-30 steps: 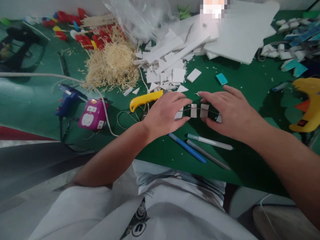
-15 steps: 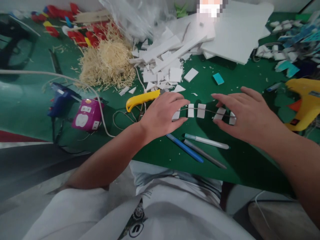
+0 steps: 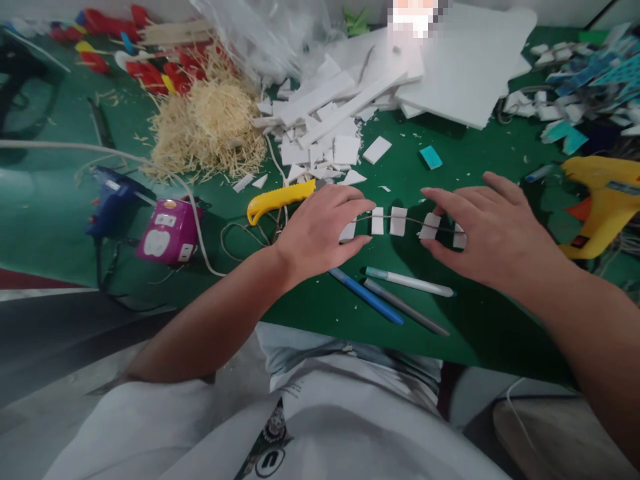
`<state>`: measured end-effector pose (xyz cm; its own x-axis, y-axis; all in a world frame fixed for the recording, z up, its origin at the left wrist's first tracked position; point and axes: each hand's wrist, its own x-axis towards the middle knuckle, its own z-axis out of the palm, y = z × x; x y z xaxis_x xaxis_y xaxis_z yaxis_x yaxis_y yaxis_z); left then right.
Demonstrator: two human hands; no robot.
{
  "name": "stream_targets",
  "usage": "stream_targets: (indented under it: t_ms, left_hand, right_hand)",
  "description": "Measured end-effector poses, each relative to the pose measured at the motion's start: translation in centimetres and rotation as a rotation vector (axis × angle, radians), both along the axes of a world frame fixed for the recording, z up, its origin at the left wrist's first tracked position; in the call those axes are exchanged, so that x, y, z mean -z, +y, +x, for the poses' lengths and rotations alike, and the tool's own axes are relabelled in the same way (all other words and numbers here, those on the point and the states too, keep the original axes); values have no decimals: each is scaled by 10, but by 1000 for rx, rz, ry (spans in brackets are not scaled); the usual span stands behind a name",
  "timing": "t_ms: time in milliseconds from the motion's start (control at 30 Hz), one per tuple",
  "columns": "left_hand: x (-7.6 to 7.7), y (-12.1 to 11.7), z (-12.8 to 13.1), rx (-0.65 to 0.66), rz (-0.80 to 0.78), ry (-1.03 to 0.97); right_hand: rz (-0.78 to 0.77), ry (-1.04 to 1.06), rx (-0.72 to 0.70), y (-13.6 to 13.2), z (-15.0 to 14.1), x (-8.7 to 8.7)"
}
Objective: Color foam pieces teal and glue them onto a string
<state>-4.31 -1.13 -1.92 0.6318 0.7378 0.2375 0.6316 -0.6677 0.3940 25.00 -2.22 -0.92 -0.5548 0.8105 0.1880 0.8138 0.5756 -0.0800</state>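
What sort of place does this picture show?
Probably a craft workshop or handmade-goods workspace: the green table bears what looks like a yellow glue gun, a yellow-handled cutter and a heap of white foam-like scraps.

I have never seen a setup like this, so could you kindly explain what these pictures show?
There is no machine here, only a person's bare left hand and right hand. Every picture comes from one camera worn on the head, looking forward and down. The hands are over a row of small white pieces with a thin cord running across them. Each thumb and forefinger stand apart; whether hidden fingers hold anything, I cannot tell. On the green tabletop lie three pens, a yellow-handled tool, white scraps and pale shavings, with a purple box to the left and what looks like a yellow glue gun to the right.
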Motion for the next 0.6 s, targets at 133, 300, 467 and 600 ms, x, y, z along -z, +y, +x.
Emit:
stream_targets:
  t_ms: [133, 300, 467, 600]
  left_hand:
    - [1, 1, -1, -5, 1, -5]
    - [2, 2, -2, 4, 7, -11]
    - [0, 1, -2, -14, -12, 10]
    - [0, 1, -2, -24, 10, -8]
  right_hand:
    - [-2, 36, -13, 1, -5, 3]
    - [18, 45, -14, -3, 0, -1]
    - [92, 54, 15, -8, 17, -7]
    - [150, 74, 92, -21, 32, -13]
